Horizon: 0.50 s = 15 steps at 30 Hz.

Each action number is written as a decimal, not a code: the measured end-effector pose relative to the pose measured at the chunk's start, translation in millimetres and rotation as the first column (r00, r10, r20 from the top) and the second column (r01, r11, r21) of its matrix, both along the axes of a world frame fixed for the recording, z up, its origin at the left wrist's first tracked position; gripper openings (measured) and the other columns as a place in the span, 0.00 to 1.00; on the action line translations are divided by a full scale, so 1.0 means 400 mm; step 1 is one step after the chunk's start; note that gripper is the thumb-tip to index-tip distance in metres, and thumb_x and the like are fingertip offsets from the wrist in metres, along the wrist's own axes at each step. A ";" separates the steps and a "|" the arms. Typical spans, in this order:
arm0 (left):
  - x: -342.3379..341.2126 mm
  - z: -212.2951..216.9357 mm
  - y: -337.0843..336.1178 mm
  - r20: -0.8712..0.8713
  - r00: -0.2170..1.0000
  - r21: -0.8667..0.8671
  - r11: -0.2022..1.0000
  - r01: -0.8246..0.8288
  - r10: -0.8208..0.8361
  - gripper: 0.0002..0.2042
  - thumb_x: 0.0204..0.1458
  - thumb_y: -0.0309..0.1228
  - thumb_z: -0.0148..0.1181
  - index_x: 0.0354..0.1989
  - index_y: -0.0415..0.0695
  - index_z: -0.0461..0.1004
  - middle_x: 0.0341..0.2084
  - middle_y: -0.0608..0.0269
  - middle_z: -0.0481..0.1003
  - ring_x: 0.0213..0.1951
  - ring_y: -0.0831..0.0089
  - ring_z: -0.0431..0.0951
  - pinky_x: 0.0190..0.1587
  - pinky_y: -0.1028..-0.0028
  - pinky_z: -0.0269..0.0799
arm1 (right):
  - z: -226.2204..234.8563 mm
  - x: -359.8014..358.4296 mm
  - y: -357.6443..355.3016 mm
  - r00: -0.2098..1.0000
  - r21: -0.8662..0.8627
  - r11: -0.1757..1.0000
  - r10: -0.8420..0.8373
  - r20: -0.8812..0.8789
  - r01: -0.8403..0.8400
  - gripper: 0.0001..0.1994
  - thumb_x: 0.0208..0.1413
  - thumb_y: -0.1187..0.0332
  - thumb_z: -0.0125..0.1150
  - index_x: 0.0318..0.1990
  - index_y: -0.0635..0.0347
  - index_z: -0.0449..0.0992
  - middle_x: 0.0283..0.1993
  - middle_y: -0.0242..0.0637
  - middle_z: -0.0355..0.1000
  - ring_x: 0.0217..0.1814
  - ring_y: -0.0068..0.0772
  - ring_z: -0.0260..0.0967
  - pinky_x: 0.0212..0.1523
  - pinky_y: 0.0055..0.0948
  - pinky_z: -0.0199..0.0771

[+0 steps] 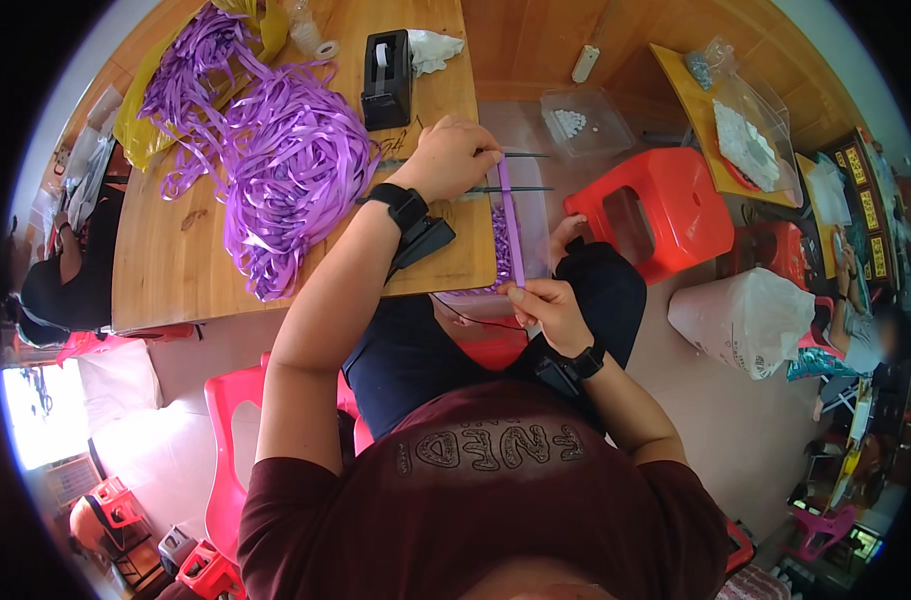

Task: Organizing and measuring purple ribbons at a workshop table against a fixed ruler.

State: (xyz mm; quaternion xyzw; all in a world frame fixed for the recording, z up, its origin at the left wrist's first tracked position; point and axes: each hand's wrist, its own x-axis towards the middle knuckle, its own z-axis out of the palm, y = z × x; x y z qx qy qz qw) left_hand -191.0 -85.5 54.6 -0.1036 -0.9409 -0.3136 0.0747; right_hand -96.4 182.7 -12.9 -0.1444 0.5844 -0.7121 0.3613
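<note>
Nearest the camera, at the lower middle of the view, the right hand (548,312) pinches the near end of a purple ribbon strip (511,225) between thumb and fingers, just off the table's near edge. A black band sits on that wrist. From there the strip runs taut and straight away from the person, over a clear plastic box (531,212) that holds small purple pieces at the table's right corner. Farther along, the left hand (449,158) is closed on the far end of the strip, resting over the table (170,265) edge, with a black wristband and a small black device strapped to the forearm. Two thin dark sticks (523,172) lie crosswise under the strip near that hand; I cannot tell whether the fingers grip them.

Left of the left hand, a big loose heap of purple ribbon (275,160) spreads over the wooden table. Beyond the hand stands a black tape dispenser (386,78). Off to the right, on the floor, are a red plastic stool (655,210) and another clear container (578,120) with white bits.
</note>
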 end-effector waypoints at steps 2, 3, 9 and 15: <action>0.002 -0.003 0.000 -0.131 0.991 -0.017 1.000 0.008 -0.010 0.09 0.55 0.34 0.60 0.37 0.43 0.82 0.37 0.59 0.80 0.48 0.57 0.74 0.53 0.62 0.69 | 0.023 0.002 -0.006 1.000 -0.007 1.000 0.001 0.002 -0.001 0.13 0.65 0.66 0.60 0.44 0.69 0.82 0.22 0.24 0.68 0.24 0.13 0.62 0.27 0.16 0.59; 0.003 -0.005 0.000 -0.130 0.991 -0.016 1.000 0.008 -0.010 0.09 0.55 0.34 0.60 0.37 0.43 0.82 0.37 0.59 0.80 0.48 0.57 0.74 0.53 0.62 0.69 | 0.039 0.002 -0.005 0.999 0.024 1.000 0.012 -0.046 -0.011 0.12 0.64 0.66 0.60 0.44 0.69 0.82 0.22 0.24 0.68 0.25 0.13 0.62 0.27 0.17 0.59; 0.000 -0.005 -0.007 0.007 1.000 -0.011 1.000 -0.005 0.005 0.12 0.57 0.40 0.57 0.38 0.49 0.83 0.43 0.63 0.79 0.57 0.59 0.69 0.61 0.57 0.60 | 0.211 -0.051 -0.019 0.872 0.093 0.995 0.059 -0.486 -0.016 0.10 0.61 0.70 0.64 0.45 0.67 0.82 0.26 0.29 0.74 0.27 0.14 0.67 0.29 0.19 0.66; -0.002 0.020 -0.002 0.037 0.986 0.322 0.932 -0.166 0.162 0.14 0.59 0.40 0.55 0.42 0.44 0.82 0.35 0.56 0.81 0.40 0.60 0.79 0.46 0.66 0.73 | 0.351 -0.253 -0.112 0.708 0.062 0.992 -0.033 -0.705 0.108 0.10 0.60 0.69 0.64 0.44 0.65 0.83 0.35 0.32 0.76 0.36 0.16 0.70 0.37 0.21 0.71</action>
